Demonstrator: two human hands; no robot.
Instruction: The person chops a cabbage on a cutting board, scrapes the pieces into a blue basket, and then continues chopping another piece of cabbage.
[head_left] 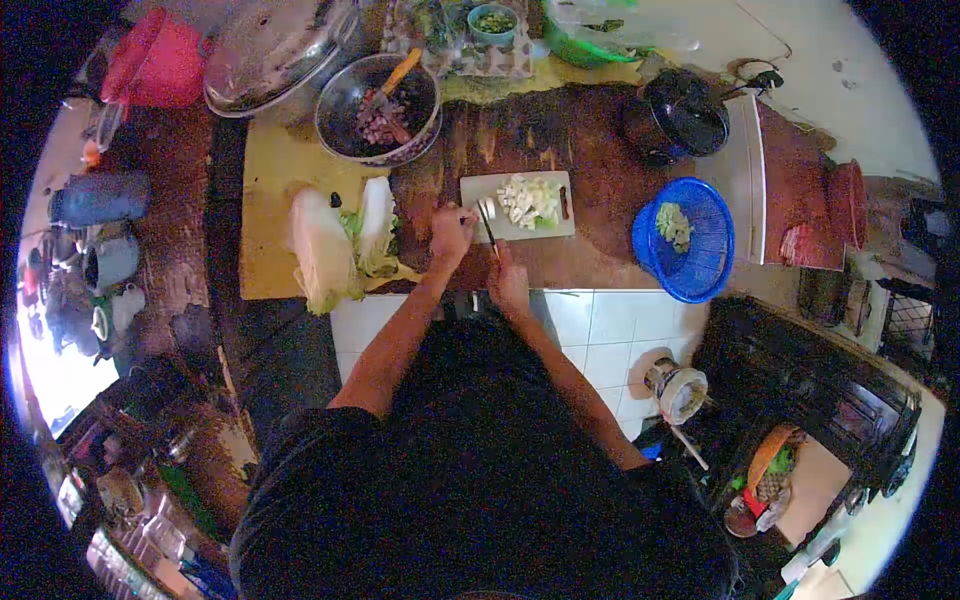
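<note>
My right hand point(508, 285) is closed around the handle of a knife point(489, 228), whose blade points away from me over the left part of a white cutting board point(485, 187). Close to the blade, at the board's left edge, my left hand point(453, 232) has its fingers drawn together; what they hold is too small to make out. Chopped pale cabbage point(530, 202) is heaped on the board, right of the knife. To the left of my hands lie a large napa cabbage piece point(318, 245) and a smaller white-stemmed one point(376, 225).
A blue plastic basket point(712, 270) with chopped greens stands at right, a dark pot point(685, 115) behind it. Back left are a bowl point(340, 125) with purplish pieces and a wooden spatula point(402, 72), and a large metal lid point(270, 60). An egg tray point(510, 62) sits at the back.
</note>
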